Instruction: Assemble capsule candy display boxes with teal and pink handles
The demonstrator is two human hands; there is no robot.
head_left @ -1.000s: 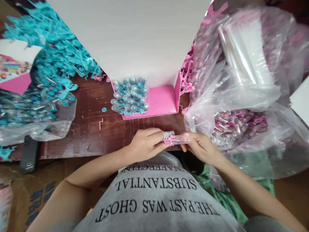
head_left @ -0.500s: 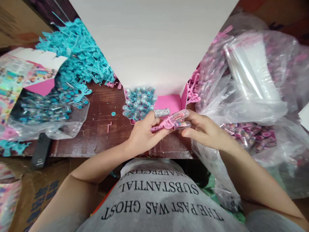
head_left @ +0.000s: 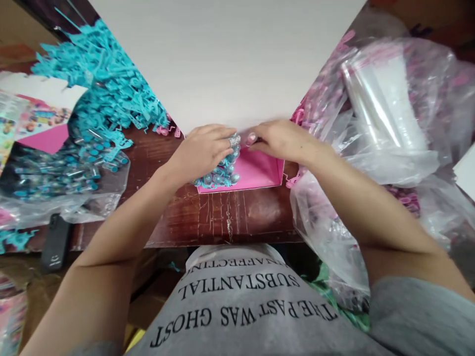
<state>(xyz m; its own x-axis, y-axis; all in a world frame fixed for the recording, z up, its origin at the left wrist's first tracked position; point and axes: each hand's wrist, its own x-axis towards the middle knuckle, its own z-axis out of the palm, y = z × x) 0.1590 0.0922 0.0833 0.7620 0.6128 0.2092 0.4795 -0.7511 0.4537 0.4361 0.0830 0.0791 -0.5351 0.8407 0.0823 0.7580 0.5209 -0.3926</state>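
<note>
My left hand (head_left: 205, 148) lies with its fingers stretched over the blue toys with clear rounded capsules (head_left: 222, 173), which stand packed in the left part of a pink-lined box (head_left: 261, 168). A silvery wrap (head_left: 234, 140) shows at its fingertips. Over the back of the box, my right hand (head_left: 278, 140) is closed on a pink toy with a clear capsule (head_left: 251, 139); only its rounded tip shows between thumb and fingers. Behind both hands the tall white lid (head_left: 230, 64) of the box stands raised.
At left are a heap of light-blue plastic parts (head_left: 100, 79), a bag of blue-ended capsules (head_left: 74, 163), a printed carton (head_left: 40, 113) and a black phone (head_left: 56, 241). To the right are clear bags (head_left: 326, 212) with pink parts and a stack of clear sleeves (head_left: 384, 99).
Both hands have moved forward from the table's front edge to the box. The pink toy has passed from my left hand to my right; my left hand now rests over the blue toys.
</note>
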